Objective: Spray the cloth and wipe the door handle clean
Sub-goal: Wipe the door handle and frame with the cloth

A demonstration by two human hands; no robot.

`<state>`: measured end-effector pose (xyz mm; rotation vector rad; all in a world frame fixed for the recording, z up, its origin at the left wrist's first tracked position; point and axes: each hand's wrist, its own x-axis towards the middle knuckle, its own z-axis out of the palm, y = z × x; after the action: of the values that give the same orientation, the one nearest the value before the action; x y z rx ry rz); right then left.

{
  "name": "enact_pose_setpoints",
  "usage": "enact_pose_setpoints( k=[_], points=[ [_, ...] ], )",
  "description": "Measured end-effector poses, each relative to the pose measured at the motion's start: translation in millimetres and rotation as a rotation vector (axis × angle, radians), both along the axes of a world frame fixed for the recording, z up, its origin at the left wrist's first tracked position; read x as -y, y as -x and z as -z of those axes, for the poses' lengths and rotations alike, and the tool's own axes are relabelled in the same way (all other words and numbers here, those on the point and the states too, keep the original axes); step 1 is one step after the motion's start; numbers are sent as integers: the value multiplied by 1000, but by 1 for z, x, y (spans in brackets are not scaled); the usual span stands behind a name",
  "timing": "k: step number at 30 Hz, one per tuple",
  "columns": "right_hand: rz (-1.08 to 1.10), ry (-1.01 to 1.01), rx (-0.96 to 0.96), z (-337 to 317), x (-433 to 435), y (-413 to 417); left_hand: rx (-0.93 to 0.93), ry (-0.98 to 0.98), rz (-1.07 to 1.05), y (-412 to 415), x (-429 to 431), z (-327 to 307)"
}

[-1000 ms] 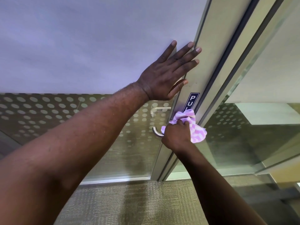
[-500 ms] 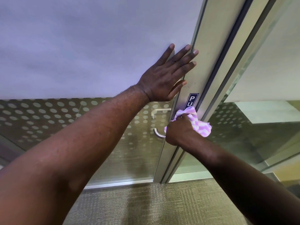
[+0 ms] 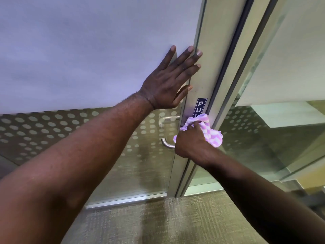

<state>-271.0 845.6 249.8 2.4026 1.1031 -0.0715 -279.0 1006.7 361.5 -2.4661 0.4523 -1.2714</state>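
Observation:
My left hand lies flat with fingers spread on the frosted glass door, fingertips reaching its metal frame. My right hand is closed around a pink-and-white checked cloth and presses it against the door frame where the silver lever handle joins it. Only the curved free end of the handle shows left of my fist; the rest is hidden under hand and cloth. A blue "PULL" sticker sits just above the cloth. No spray bottle is in view.
A second handle shows through the dotted glass on the far side. Right of the frame stands a fixed glass panel. Greenish carpet covers the floor below.
My right hand with the cloth has shifted slightly up and right along the frame near the handle. The left hand stays flat on the door.

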Motion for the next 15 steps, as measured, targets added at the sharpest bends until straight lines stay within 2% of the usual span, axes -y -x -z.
enact_pose_setpoints(
  k=[7,15],
  points=[
    [5,-192,-88,12,19,-9,2,25,17,-2,-1,2],
    [-117,-116,-104,7,22,-13,-26,54,22,0,3,-2]
  ],
)
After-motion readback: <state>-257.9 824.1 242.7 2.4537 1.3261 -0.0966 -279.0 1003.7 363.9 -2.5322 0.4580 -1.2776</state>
